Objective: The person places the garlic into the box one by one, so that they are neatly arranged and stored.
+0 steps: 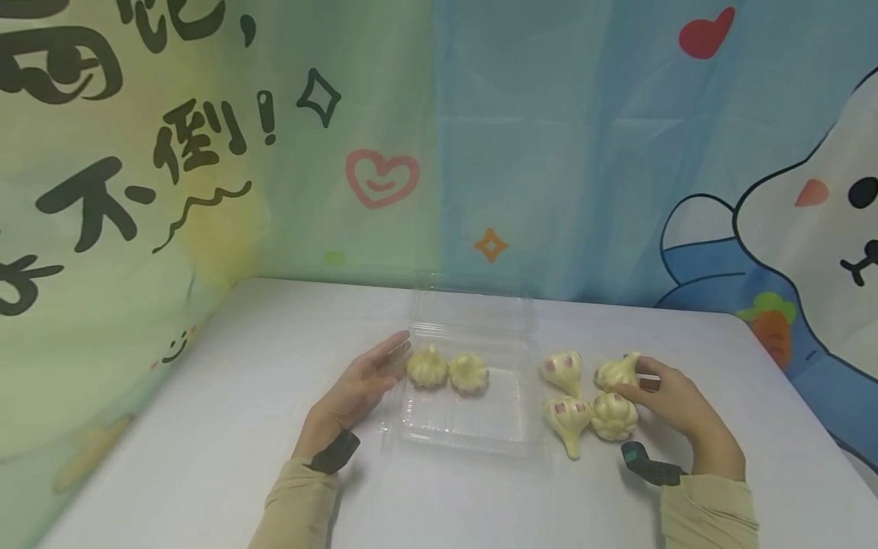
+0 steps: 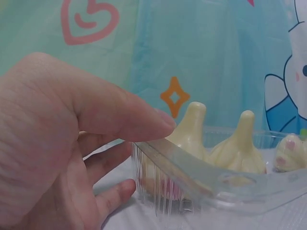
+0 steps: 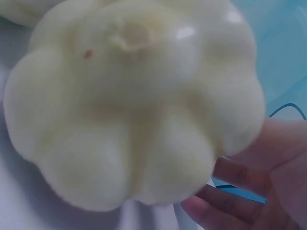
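A clear plastic clamshell box (image 1: 473, 438) lies with its lid (image 1: 473, 305) folded back. Two cream garlic bulbs (image 1: 427, 367) sit side by side along its back left part, stems up in the left wrist view. My left hand (image 1: 360, 381) rests at the box's left side. Its thumb (image 2: 144, 122) reaches over the rim and its fingers lie outside the wall, loosely extended. At the right, my right hand (image 1: 675, 396) pinches the rear right garlic bulb (image 1: 613, 372) between thumb and fingers. A front garlic bulb (image 3: 129, 120) partly hides that hand in the right wrist view.
Close by, right of the box, are three more garlic bulbs: one at the back (image 1: 562, 370), one at the front left (image 1: 569, 419) and one at the front right (image 1: 613, 417). A white table (image 1: 206, 427) carries everything. A printed curtain (image 1: 549, 152) hangs behind it.
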A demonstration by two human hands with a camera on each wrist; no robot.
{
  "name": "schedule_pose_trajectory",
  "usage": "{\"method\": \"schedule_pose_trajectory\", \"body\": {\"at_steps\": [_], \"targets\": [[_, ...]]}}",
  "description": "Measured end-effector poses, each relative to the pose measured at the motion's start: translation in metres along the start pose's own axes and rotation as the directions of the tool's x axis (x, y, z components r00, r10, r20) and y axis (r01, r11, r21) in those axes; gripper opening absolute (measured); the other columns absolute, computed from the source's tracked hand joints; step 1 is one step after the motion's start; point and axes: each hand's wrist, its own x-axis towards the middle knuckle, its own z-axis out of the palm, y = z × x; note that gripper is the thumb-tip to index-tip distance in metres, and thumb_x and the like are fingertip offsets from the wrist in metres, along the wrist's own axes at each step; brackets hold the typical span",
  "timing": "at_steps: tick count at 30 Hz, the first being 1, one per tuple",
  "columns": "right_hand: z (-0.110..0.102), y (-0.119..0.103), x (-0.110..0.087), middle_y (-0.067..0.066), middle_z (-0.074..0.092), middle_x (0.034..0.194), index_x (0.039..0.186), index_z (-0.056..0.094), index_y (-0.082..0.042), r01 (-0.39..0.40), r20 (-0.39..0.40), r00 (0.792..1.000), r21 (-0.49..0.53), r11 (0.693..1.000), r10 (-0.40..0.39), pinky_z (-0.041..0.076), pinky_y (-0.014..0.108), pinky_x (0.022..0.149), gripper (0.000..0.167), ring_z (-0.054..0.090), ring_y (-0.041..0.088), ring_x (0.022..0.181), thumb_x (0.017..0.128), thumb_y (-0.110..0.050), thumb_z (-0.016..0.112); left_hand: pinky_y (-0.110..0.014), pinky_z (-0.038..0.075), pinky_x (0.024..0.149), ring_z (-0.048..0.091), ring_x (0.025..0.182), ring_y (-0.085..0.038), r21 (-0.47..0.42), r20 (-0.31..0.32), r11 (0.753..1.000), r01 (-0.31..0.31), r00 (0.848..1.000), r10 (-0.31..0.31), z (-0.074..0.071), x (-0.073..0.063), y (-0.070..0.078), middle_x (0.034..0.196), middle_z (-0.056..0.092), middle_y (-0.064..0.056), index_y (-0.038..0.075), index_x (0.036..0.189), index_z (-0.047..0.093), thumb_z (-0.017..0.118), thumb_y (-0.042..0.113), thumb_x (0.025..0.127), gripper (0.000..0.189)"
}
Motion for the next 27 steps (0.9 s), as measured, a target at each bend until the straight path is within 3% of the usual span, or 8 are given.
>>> {"method": "schedule_pose_trajectory", "body": {"at_steps": [9,12,18,27], "targets": [[0.0003,-0.0004,-0.0009,0.037,0.033,0.142,0.141,0.03,0.009,0.025,-0.022,0.999,-0.018,1.0,-0.025,0.047,0.06,0.091,0.087,0.042,0.054,0.124,0.088,-0.054,0.058,-0.022,0.029,0.113,0.001,0.146,-0.036,0.031,-0.018,0.999,-0.012,1.0,0.012,0.0013,0.0006,-0.0011,0.157,0.0,-0.024,-0.002,0.15,0.008,0.051,-0.007,0.086,0.077],[0.0,-0.001,-0.0012,0.037,0.033,0.142,0.142,0.029,0.009,0.027,-0.022,0.999,-0.019,0.999,-0.027,0.046,0.061,0.092,0.088,0.041,0.054,0.124,0.088,-0.054,0.058,-0.024,0.022,0.117,0.001,0.146,-0.035,0.051,-0.021,0.999,0.013,1.0,-0.012,0.0004,0.0,-0.0014,0.158,0.002,-0.024,-0.001,0.151,0.009,0.053,-0.002,0.088,0.077],[-0.0012,-0.0017,-0.001,0.037,0.032,0.143,0.142,0.028,0.009,0.01,-0.015,1.0,-0.019,1.0,-0.01,0.045,0.062,0.093,0.09,0.04,0.054,0.125,0.087,-0.057,0.057,-0.043,-0.001,0.12,0.001,0.148,-0.032,0.074,-0.03,0.995,0.061,0.998,-0.059,0.0013,-0.0001,-0.0001,0.16,0.004,-0.018,0.001,0.151,0.01,0.056,0.002,0.088,0.078],[-0.0021,-0.004,-0.0009,0.037,0.032,0.143,0.143,0.027,0.009,0.006,-0.015,1.0,-0.016,1.0,-0.006,0.045,0.062,0.093,0.092,0.04,0.054,0.125,0.087,-0.057,0.057,-0.047,-0.004,0.118,-0.002,0.148,-0.031,0.105,-0.014,0.99,0.089,0.996,-0.088,0.0014,-0.0003,0.0018,0.16,0.002,-0.016,0.003,0.152,0.008,0.044,-0.009,0.088,0.074]]}}
